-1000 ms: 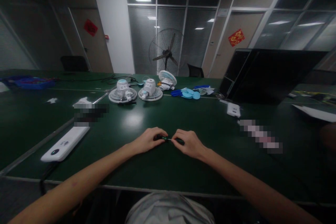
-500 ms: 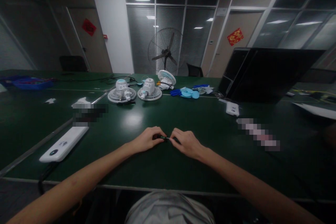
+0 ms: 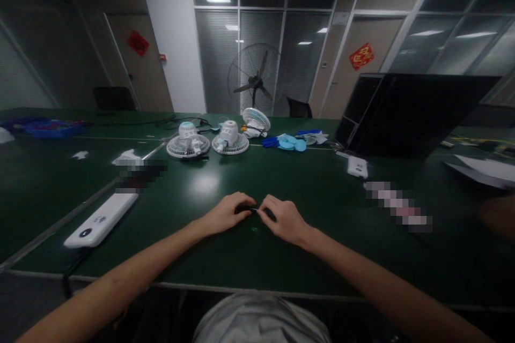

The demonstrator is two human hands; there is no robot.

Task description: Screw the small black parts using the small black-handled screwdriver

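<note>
My left hand [image 3: 230,213] rests low over the green table, its thumb and fingers pinched around a slim dark piece whose body is mostly hidden in the grip. A thin pale tip [image 3: 254,209] pokes out from it towards my right hand [image 3: 284,220]. The thumb and forefinger of that hand close on the tip's other end, with the remaining fingers curled. The fingertips of both hands almost meet. What kind of thing they hold is too small to tell. A faint green speck [image 3: 255,229] shows just below the hands.
Three small white fans [image 3: 230,142] stand further back, beside blue gloves [image 3: 271,142] and light-blue discs [image 3: 290,142]. White oblong devices lie left [image 3: 100,220] and right [image 3: 357,166]. A large black monitor [image 3: 410,115] stands right. Another person's blurred hand [image 3: 497,217] shows at the right edge.
My fingertips have drawn slightly closer together around the thin piece. A green speck now shows below them. At the right edge, the papers have shifted and another person's hand has come further in.
</note>
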